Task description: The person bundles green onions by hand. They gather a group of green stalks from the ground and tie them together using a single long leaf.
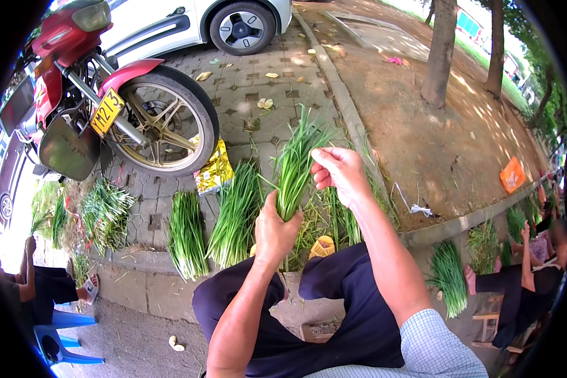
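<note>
My left hand (pixel 276 230) is wrapped round the lower, pale end of a bunch of green chives (pixel 294 167), whose blades fan upward. Beside the upper blades, my right hand (pixel 340 173) is closed in a pinch at the bunch's right edge; whatever is between its fingertips is too small to make out. On the paving beyond my knees lie a pile of chives (pixel 187 236) and another pile (pixel 233 217) to its right. Looser chives and trimmings (pixel 337 217) are spread behind my hands, partly hidden by them.
A red motorcycle (pixel 160 120) stands at the left, with a gold packet (pixel 214 167) by its front wheel. Behind it is a white car (pixel 164 28). A curb (pixel 334 75) borders bare soil with trees (pixel 441 57). People sit at both sides, near a blue stool (pixel 60 337) and more chives (pixel 447 277).
</note>
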Demonstrator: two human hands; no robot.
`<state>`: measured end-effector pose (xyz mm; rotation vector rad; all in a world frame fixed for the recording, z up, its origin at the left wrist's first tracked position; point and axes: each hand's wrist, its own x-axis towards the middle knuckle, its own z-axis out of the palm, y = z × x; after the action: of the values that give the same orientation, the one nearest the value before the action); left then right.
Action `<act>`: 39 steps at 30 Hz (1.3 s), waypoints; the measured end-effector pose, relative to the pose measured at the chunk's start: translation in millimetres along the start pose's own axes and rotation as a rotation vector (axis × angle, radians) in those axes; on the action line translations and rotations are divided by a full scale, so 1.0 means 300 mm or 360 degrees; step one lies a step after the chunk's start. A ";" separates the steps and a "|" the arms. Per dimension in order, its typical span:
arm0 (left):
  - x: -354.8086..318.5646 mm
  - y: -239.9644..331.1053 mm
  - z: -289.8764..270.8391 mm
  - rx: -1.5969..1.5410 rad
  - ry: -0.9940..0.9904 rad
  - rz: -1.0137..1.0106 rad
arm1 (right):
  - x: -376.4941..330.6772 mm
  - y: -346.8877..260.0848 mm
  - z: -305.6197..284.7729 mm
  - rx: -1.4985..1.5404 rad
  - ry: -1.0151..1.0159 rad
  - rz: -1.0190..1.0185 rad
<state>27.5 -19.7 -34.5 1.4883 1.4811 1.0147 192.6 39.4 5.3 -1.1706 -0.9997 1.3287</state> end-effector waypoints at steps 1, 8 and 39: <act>0.000 -0.005 -0.001 -0.0091 -0.0091 -0.0067 | 0.008 -0.001 0.004 -0.0117 0.0041 0.0086; -0.013 0.062 -0.030 -0.1104 -0.0392 -0.0616 | 0.003 -0.010 -0.046 -0.0811 0.0324 0.0067; -0.069 0.072 -0.007 0.0768 -0.0225 0.0450 | 0.014 0.077 -0.005 0.1121 -0.0879 0.0264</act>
<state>33.6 -40.7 -13.8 2.1133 1.5068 0.7144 190.3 41.4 -17.9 -0.3560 -0.7008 1.9829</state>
